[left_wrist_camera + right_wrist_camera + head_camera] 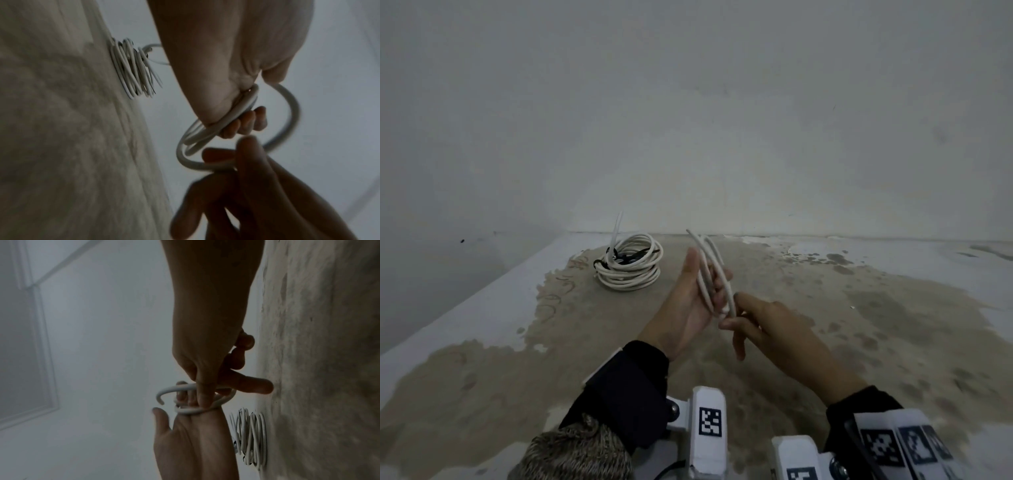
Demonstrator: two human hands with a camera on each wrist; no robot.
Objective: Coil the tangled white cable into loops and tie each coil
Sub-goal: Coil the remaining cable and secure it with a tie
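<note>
White cable (714, 274), wound into a few small loops, is held in the air above a stained concrete floor (859, 325), in front of the person and well apart from a finished coil (630, 263) that lies on the floor near the wall, bound with dark ties and a pale one that sticks up. The small loops are gripped by the left hand (693, 301): in the left wrist view the fingers (242, 121) are curled round the bundle, the thumb standing straight alongside. A strand is pinched by the right hand (767, 329) between thumb and forefinger just below the loops, the other fingers spread loose and holding nothing. A free end is seen curving out past the right thumb in the right wrist view. The cable is judged light and springy, stiff enough to keep a curve and so likely to spring open if the grip is eased; its smooth sheath is judged somewhat slippery. The bundle is best held where all the turns cross in the left palm, while the loose strand is best taken close to the loops, so that each new turn can be laid without a twist.
</note>
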